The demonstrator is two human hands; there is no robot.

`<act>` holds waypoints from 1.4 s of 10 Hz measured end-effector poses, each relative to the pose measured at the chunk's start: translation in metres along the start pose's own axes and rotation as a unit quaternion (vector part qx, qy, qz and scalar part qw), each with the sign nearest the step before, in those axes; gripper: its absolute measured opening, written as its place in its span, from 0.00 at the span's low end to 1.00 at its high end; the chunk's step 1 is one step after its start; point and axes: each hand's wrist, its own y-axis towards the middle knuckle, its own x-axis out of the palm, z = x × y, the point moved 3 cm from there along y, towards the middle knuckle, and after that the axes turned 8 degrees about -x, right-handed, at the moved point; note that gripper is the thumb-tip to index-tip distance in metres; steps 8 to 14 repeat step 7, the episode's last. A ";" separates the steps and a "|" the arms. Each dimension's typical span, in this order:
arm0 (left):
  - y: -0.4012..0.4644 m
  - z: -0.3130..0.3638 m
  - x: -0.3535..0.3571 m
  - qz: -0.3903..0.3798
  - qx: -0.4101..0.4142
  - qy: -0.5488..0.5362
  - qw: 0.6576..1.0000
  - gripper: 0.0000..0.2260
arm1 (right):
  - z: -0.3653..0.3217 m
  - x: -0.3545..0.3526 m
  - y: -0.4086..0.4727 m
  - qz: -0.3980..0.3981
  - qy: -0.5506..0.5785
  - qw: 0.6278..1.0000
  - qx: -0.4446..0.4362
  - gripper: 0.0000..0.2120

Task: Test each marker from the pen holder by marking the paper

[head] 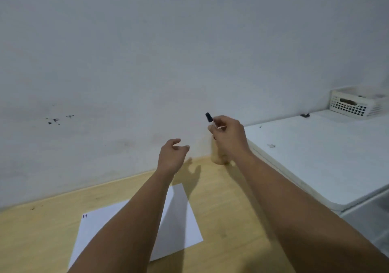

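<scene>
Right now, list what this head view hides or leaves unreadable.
- Pen holder: mostly behind the right hand; contents unseen.
- Marker: only its dark end shows above the fingers; colour uncertain.
- Paper: both forearms cover its middle; the corner marks are too small to count.
- White basket: contents blurred.

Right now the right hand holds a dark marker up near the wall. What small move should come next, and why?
Probably bring the marker down and back to the paper. The right hand grips it above the pen holder, far from the sheet, which shows only a few marks at its corner. The left hand is open and free to pull the cap.
</scene>
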 end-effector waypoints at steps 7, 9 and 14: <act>0.059 -0.028 0.135 0.040 0.085 0.151 0.984 0.31 | 0.084 -0.004 0.051 0.002 -0.064 0.997 0.034 0.16; 0.059 -0.028 0.135 0.040 0.085 0.151 0.984 0.31 | 0.084 -0.004 0.051 0.002 -0.064 0.997 0.034 0.16; 0.059 -0.028 0.135 0.040 0.085 0.151 0.984 0.31 | 0.084 -0.004 0.051 0.002 -0.064 0.997 0.034 0.16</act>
